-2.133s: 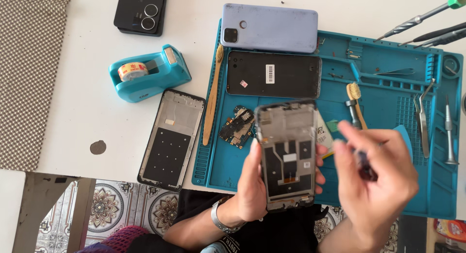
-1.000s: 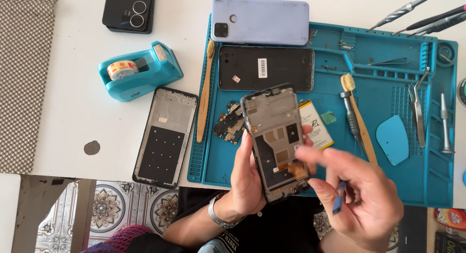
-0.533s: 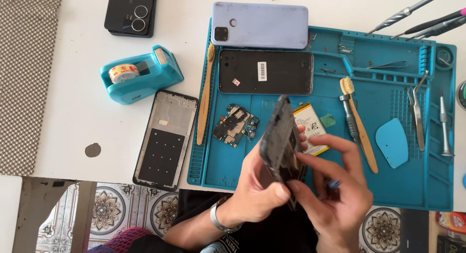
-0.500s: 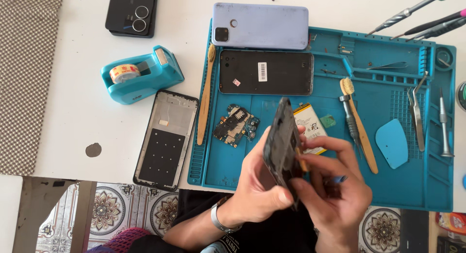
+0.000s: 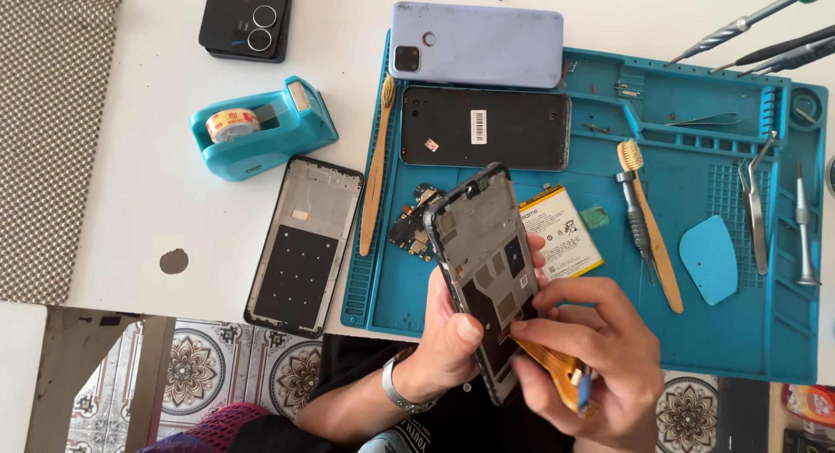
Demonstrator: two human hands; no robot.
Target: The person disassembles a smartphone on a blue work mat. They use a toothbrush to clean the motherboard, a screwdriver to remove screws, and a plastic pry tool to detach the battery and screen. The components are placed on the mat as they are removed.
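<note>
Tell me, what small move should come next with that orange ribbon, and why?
Probably ease the orange flex cable gently away from the phone frame. The right hand pinches it at the frame's lower end, apparently still attached, while the left hand steadies the frame.

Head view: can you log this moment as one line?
left hand: holds dark phone frame | right hand: pinches orange flex cable at frame | under: blue silicone repair mat

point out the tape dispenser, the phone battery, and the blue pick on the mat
tape dispenser (image 5: 270,131), head view, teal body beside the roll
battery (image 5: 561,229), head view, label face
pick (image 5: 711,259), head view, centre of blade
</note>
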